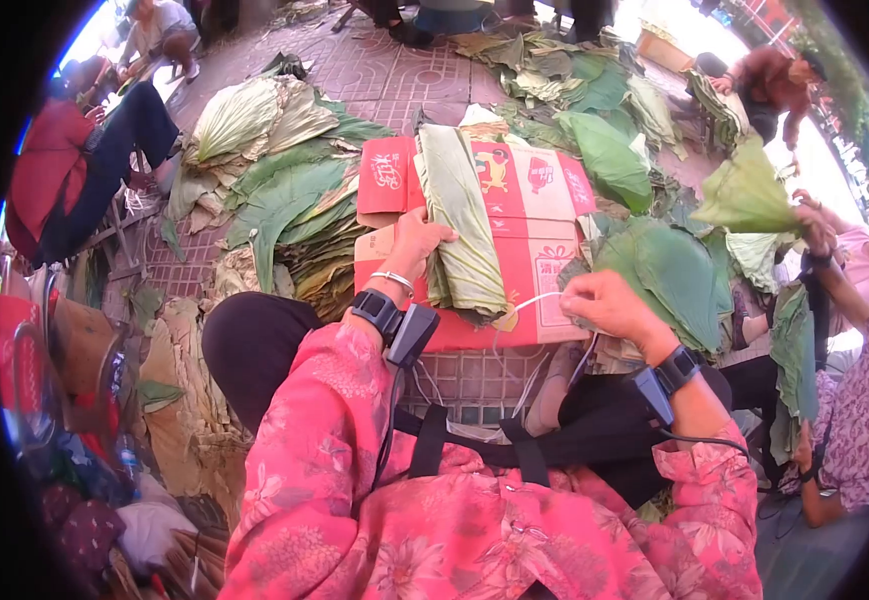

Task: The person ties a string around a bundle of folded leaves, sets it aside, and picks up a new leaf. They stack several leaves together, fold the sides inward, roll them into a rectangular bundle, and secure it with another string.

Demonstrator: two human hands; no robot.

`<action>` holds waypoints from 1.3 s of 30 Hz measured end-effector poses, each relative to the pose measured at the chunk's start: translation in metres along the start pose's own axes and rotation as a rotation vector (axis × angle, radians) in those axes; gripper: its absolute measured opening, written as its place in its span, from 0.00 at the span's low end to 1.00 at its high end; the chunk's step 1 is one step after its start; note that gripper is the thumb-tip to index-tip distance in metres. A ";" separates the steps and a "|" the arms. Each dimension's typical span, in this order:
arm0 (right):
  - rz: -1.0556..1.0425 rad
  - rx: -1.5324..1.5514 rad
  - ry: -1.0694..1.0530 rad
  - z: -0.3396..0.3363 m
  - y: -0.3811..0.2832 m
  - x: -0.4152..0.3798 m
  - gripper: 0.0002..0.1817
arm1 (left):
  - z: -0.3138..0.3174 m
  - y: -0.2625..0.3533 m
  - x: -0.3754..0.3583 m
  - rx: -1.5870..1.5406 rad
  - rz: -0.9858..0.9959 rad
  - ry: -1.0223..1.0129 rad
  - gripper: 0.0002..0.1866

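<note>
A long folded bundle of dried lotus leaves (463, 220) lies lengthwise across a red printed cardboard sheet (545, 195) in front of me. My left hand (418, 242) holds the bundle's left side, thumb and fingers bent against it. At the right, my right hand (610, 302) pinches a thin white string (535, 300) with its fingers closed. The string runs from those fingers to the near end of the bundle. Whether it passes underneath the bundle is hidden.
Large piles of lotus leaves flank the cardboard, on the left (295, 190) and on the right (660, 270). Other people sit around, one in a red top (50, 165) at left. A co-worker's hand at right lifts a green leaf (747, 190). Paving (390, 75) shows beyond.
</note>
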State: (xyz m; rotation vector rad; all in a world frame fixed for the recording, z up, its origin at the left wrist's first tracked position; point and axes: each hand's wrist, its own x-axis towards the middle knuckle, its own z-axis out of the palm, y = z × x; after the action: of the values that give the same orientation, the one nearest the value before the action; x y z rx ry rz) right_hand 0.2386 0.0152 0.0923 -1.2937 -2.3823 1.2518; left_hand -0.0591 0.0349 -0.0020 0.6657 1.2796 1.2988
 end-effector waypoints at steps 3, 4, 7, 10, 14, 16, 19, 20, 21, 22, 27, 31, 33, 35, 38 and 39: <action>0.072 0.282 0.112 -0.023 -0.010 0.000 0.11 | -0.011 0.011 -0.001 -0.259 0.059 -0.042 0.19; 0.115 0.359 0.148 -0.031 -0.017 -0.001 0.11 | -0.019 0.019 -0.001 -0.323 0.096 -0.097 0.18; 0.094 0.421 0.303 -0.041 -0.020 0.017 0.14 | -0.037 0.044 -0.009 -0.583 0.152 -0.140 0.16; 0.044 0.391 0.370 -0.034 -0.008 0.052 0.15 | -0.048 0.066 -0.020 -0.722 0.151 -0.160 0.14; 0.076 0.437 0.383 -0.013 -0.017 0.094 0.15 | -0.055 0.080 -0.046 -0.566 0.078 -0.219 0.14; 0.050 0.464 0.452 -0.001 -0.024 0.110 0.14 | -0.032 0.085 -0.066 -0.659 0.020 -0.334 0.19; -0.140 0.306 0.482 0.020 -0.019 0.126 0.17 | -0.022 0.065 -0.059 -0.574 0.008 -0.411 0.23; -0.134 0.265 0.489 0.026 -0.019 0.126 0.17 | -0.020 0.059 -0.058 -0.512 -0.007 -0.420 0.24; -0.130 0.227 0.486 0.032 -0.020 0.125 0.17 | -0.023 0.045 -0.050 -0.490 -0.053 -0.420 0.26; -0.119 0.164 0.458 0.035 -0.020 0.124 0.16 | -0.020 0.039 -0.051 -0.489 -0.059 -0.421 0.26; -0.098 -0.018 0.247 0.032 -0.019 0.108 0.13 | 0.006 0.033 -0.064 -0.498 -0.069 -0.379 0.27; -0.189 0.135 0.138 0.037 -0.012 0.090 0.14 | 0.019 0.041 -0.075 -0.576 -0.082 -0.375 0.21; -0.115 0.155 0.063 0.034 -0.008 0.083 0.15 | 0.014 0.032 -0.065 -0.548 -0.038 -0.347 0.18; -0.037 0.239 0.017 0.028 -0.006 0.076 0.15 | -0.021 -0.007 -0.035 -0.462 0.097 -0.193 0.18; 0.019 0.480 0.070 0.017 0.011 0.066 0.12 | -0.009 0.008 -0.038 -0.454 0.028 -0.214 0.18; -0.017 0.573 0.112 0.019 0.018 0.068 0.11 | -0.008 0.009 -0.037 -0.427 0.019 -0.254 0.18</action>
State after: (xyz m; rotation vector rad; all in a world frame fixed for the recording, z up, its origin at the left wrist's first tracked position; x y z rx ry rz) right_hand 0.1991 0.0598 0.0506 -1.1151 -1.7562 1.6400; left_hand -0.0619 0.0007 0.0157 0.5171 0.7597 1.3969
